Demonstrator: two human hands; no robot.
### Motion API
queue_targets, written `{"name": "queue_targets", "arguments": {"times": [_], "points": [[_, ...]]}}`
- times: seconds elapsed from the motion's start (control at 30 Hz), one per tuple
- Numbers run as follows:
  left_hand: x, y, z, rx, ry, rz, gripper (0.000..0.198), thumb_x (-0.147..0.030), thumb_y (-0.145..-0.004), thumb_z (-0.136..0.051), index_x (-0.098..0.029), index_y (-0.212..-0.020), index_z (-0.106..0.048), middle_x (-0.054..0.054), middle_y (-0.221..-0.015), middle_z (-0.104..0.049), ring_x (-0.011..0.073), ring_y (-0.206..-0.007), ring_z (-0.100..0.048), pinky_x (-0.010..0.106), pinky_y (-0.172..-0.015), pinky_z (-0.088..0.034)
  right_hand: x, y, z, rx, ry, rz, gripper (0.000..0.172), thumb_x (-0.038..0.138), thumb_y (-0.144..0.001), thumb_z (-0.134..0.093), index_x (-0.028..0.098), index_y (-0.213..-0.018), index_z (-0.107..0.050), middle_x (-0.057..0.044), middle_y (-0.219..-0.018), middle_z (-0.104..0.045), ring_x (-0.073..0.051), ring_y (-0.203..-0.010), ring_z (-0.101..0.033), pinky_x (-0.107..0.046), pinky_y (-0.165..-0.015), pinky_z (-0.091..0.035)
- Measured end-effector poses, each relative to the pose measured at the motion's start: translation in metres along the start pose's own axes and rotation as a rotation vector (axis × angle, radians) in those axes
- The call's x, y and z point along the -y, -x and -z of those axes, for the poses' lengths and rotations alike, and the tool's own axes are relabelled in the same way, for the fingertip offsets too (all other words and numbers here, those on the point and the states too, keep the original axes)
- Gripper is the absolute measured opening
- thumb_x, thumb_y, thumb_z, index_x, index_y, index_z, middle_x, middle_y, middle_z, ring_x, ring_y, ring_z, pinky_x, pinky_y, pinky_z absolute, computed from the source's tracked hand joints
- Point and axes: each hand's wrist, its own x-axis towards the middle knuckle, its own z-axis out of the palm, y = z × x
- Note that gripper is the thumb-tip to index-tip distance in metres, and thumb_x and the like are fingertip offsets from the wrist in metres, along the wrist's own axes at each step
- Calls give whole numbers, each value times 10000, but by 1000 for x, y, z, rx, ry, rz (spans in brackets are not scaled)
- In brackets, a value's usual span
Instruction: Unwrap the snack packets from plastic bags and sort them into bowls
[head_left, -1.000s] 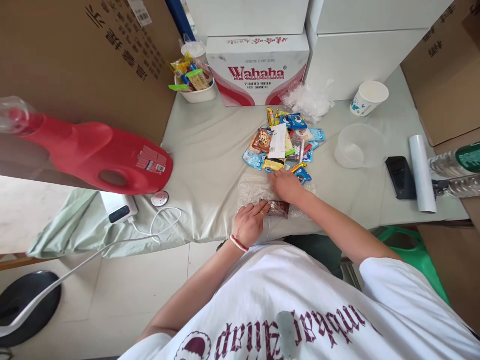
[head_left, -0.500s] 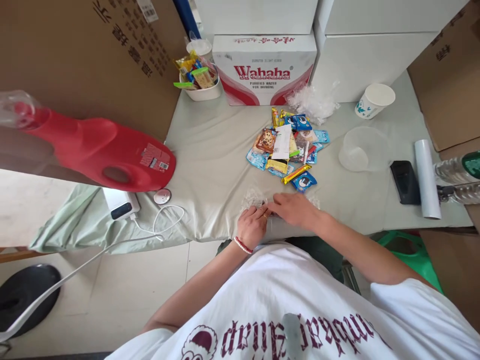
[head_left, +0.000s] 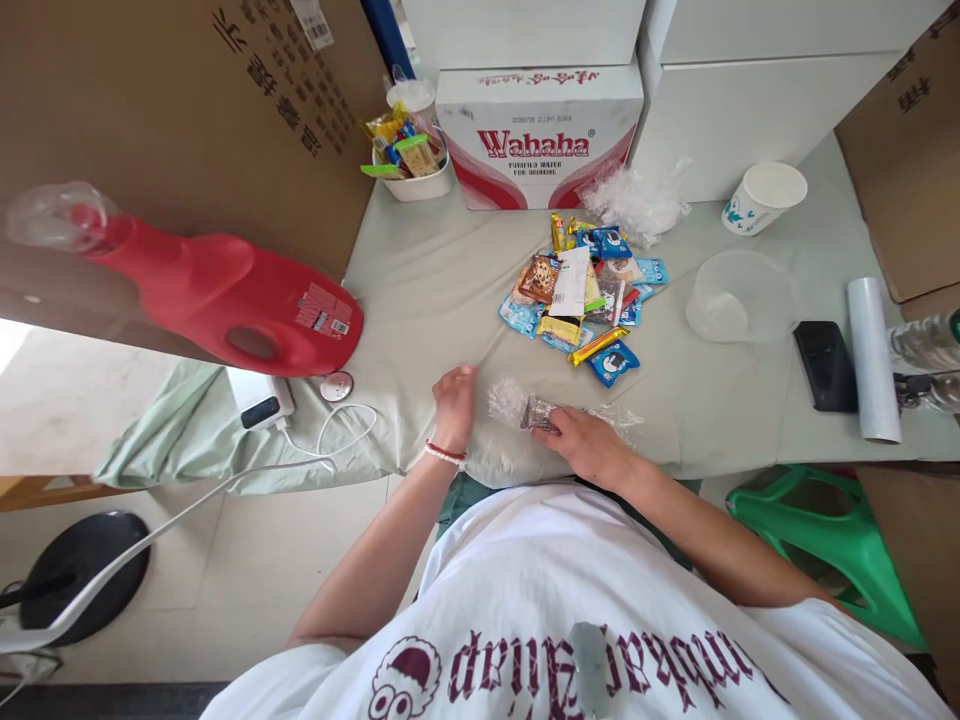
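A small dark bundle in clear plastic film (head_left: 537, 410) lies at the front of the cloth-covered table, loose crinkled film sticking out at both ends. My right hand (head_left: 592, 447) is closed over its right part, thumb on the near side. To the left of the bundle and apart from it, my left hand (head_left: 454, 402) is turned on its side with nothing visible in it; its fingers are partly hidden and look loosely extended. Beyond the bundle sits a pile of wrapped snacks (head_left: 561, 328), with a white packet (head_left: 571, 281) on top.
A red jug (head_left: 247, 295) and a white power bank (head_left: 259, 398) with a cable are on the left. At the back stand a snack tub (head_left: 420, 187), a Wahaha box (head_left: 536, 145) and crumpled plastic (head_left: 637, 205). Rightward are a paper cup (head_left: 763, 200), clear bowl (head_left: 739, 300), phone (head_left: 825, 366) and film roll (head_left: 874, 360).
My left hand has let go of the bundle and moved left. My right hand stays on it, lower now, and more of the dark wrapped part shows. The view has shifted slightly.
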Motion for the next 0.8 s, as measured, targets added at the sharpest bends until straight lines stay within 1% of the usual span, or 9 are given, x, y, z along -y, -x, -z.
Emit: {"name": "queue_targets", "arguments": {"times": [0.1,0.17,0.2,0.27,0.37,0.47,0.57,0.7,0.8], "points": [[-21,-3,-7,57,-78,51,419,-571,-915,-622,-192,-1064,-719,187,-1533,-541,451,-1539,-299,690,-1182,-331,0,0,3,-8,11,12,343,305,-1094,-460,287,-1366,-668,-106,-1201,-681,-252,-1071,-621,-328,-795,-481],[-34,0,-5,107,-92,51,306,-490,-808,-753,-203,-894,-691,155,-1538,-543,443,-1536,-308,644,-1191,-351,-1,1,6,-1,-9,18,345,301,-1092,-478,303,-1383,-663,-101,-1212,-670,-243,-1082,-614,-317,-799,-473],[-40,3,-3,119,-65,45,254,-436,-794,-760,-208,-827,-655,142,-1479,-592,405,-1477,-409,588,-1162,-409,-2,2,7,4,-23,20,345,293,-1088,-492,313,-1389,-661,-96,-1208,-667,-235,-1080,-611,-310,-804,-468],[-51,10,3,116,49,38,204,-350,-808,-715,-218,-748,-573,97,-1195,-714,274,-1172,-636,438,-991,-538,-4,2,8,20,-40,31,354,279,-1083,-509,333,-1404,-652,-88,-1190,-660,-226,-1071,-603,-304,-817,-461],[-72,25,5,98,167,35,170,-272,-829,-651,-224,-728,-523,-9,-779,-642,136,-715,-591,275,-703,-524,-5,2,4,14,-44,74,348,263,-1088,-490,311,-1386,-664,-95,-1152,-653,-239,-1061,-587,-333,-852,-469],[-95,41,-6,137,184,-80,33,-227,-867,-608,-211,-839,-615,5,-823,-653,129,-700,-592,265,-686,-522,-7,4,-3,-45,-69,101,315,232,-1083,-476,231,-1299,-706,-122,-1161,-649,-264,-1095,-566,-389,-920,-491],[-105,52,-16,202,89,-298,200,-224,-936,-530,-186,-1054,-687,91,-1057,-707,199,-940,-667,350,-861,-568,-10,19,-10,-148,-139,116,305,197,-1071,-469,200,-1255,-711,-141,-1277,-637,-272,-1156,-553,-442,-1002,-511],[-96,60,-23,250,-191,-504,388,-196,-952,-502,-148,-1308,-646,145,-1308,-684,279,-1144,-640,446,-984,-537,-19,59,-17,-290,-313,173,328,182,-1052,-472,251,-1287,-691,-104,-1376,-639,-252,-1217,-589,-457,-1051,-541],[-87,64,-27,277,-357,-563,477,-165,-927,-549,-161,-1402,-595,149,-1404,-653,290,-1204,-631,432,-934,-528,-27,80,-23,-469,-452,-108,288,282,-1077,-462,254,-1255,-687,-79,-1123,-720,-216,-996,-689,-396,-919,-599]]}}
